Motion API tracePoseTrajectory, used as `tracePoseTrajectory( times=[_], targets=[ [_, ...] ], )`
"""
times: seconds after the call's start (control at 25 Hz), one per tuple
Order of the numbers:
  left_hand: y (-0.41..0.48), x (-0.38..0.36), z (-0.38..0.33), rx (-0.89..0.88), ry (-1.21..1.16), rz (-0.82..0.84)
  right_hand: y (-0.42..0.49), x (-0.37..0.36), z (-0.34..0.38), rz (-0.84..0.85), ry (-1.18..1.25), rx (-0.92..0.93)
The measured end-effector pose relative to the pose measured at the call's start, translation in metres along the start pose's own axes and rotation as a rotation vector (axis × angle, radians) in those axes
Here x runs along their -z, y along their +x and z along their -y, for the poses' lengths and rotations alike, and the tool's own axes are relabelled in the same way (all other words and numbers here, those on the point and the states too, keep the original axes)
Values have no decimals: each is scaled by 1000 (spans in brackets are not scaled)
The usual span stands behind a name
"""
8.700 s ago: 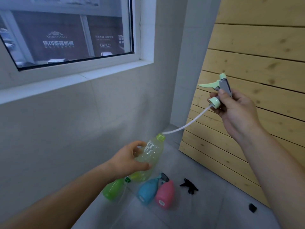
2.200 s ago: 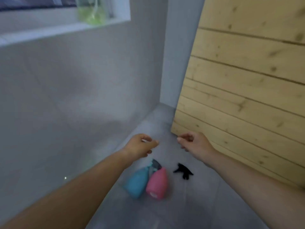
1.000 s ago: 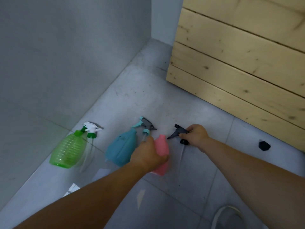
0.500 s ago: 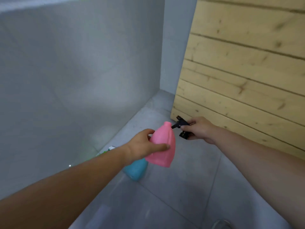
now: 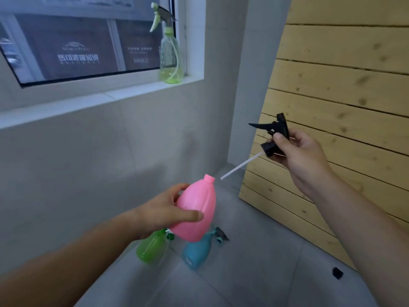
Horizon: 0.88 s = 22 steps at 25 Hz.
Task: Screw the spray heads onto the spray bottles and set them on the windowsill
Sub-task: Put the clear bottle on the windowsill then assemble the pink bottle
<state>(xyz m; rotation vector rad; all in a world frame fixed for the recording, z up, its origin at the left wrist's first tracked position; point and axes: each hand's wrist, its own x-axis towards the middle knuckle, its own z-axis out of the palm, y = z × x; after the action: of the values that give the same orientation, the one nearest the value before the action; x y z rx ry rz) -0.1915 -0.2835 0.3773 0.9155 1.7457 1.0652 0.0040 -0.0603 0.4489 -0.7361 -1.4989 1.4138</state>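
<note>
Your left hand (image 5: 163, 214) is wrapping the pink bottle (image 5: 195, 210), neck tilted toward the black spray head (image 5: 273, 135) — your right hand (image 5: 298, 151) is pinching it, aiming its dip tube (image 5: 241, 165) in.

Smooth opaque pink plastic bottle (image 5: 197, 209), matt black plastic spray head (image 5: 273, 135), knotty wood planks (image 5: 345, 89), matt grey floor tiles (image 5: 254, 273)
</note>
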Motion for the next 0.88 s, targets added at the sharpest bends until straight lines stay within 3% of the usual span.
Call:
tracePoseTrajectory(
  times=[0.32, 0.56, 0.88],
  targets=[
    [9, -6, 3, -51, 82, 25, -9, -3, -3, 94, 53, -49],
    [15, -22, -10, -125, 15, 92, -26, -24, -30, 419, -17, -214],
    [19, -30, -10, -145, -144, 140, -23, -14, -31, 671, 6, -241]
  ],
)
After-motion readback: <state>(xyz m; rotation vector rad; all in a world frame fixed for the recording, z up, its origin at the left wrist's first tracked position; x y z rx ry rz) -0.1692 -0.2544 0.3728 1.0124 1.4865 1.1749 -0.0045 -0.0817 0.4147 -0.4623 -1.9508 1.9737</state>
